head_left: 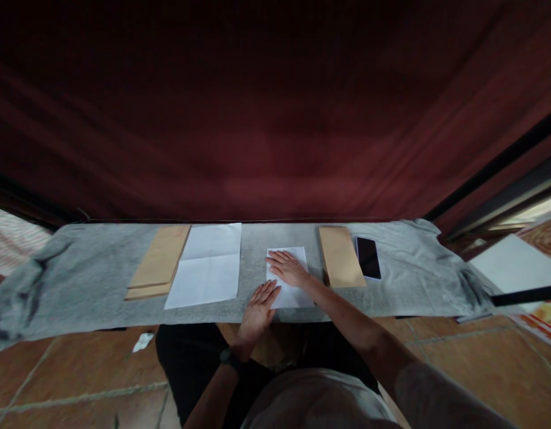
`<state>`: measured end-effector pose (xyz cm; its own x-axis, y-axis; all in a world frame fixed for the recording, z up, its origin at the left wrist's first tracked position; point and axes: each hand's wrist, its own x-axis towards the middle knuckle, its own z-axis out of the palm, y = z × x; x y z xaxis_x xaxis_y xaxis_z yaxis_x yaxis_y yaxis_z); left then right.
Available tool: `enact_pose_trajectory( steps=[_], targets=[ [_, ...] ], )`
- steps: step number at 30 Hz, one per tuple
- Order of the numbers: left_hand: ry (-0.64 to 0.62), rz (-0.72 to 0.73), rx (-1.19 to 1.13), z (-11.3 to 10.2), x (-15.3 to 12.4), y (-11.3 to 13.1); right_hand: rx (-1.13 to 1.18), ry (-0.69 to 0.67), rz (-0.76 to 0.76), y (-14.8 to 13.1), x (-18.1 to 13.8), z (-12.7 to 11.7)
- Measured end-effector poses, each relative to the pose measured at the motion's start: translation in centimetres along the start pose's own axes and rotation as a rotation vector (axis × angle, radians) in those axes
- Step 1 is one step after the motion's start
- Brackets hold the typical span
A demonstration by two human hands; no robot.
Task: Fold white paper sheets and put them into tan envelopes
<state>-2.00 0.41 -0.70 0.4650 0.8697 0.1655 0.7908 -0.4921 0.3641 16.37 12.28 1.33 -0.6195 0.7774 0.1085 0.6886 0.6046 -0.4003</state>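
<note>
In the head view, a folded white sheet of paper (293,296) lies on the grey cloth in front of me. My right hand (288,268) rests flat across its upper part, fingers stretched toward the left edge. At the sheet's lower left corner my left hand (260,304) lies with fingers extended, touching the paper's edge. Left of the hands is a stack of larger white sheets (208,274) with a crease across the middle. Just right of the folded sheet sits a stack of brown envelopes (342,256).
The grey cloth (405,274) covers a narrow bench or table. More brown envelopes (161,256) lie at the left, and a phone (368,258) at the right. A dark red curtain (266,149) hangs behind. A crumpled white tissue (143,341) is on the tiled floor.
</note>
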Motion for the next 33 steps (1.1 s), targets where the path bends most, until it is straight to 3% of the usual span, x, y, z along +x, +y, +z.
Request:
enact_pose_trajectory(
  steps=[5, 8, 13, 18, 22, 28, 33],
  targets=[
    [-0.006, 0.008, -0.025, -0.8, 0.2, 0.4, 0.116, 0.072, 0.183, 1.6, 1.5, -2.4],
    [0.002, 0.023, -0.055, -1.5, 0.1, 0.4, 0.197, 0.117, 0.26, 1.7, -0.2, -3.4],
    [0.046, 0.039, -0.087, -2.3, -1.4, 0.2, 0.527, 0.331, 0.381, 0.5, -9.3, -2.5],
    [0.018, 0.051, -0.079, -2.6, -2.3, 1.2, 0.442, 0.253, 0.246, -1.6, -16.6, -0.4],
    [0.001, 0.053, -0.12, -2.5, -2.0, 1.5, 0.351, 0.264, 0.199, -2.0, -17.3, -0.2],
    [0.081, 0.0, -0.25, -2.3, -2.0, -0.1, 0.364, 0.241, 0.239, -1.3, -17.1, -0.8],
    [0.125, -0.089, -0.346, -2.7, -1.8, 0.2, 0.383, 0.256, 0.247, -1.8, -17.1, -1.0]
  ],
)
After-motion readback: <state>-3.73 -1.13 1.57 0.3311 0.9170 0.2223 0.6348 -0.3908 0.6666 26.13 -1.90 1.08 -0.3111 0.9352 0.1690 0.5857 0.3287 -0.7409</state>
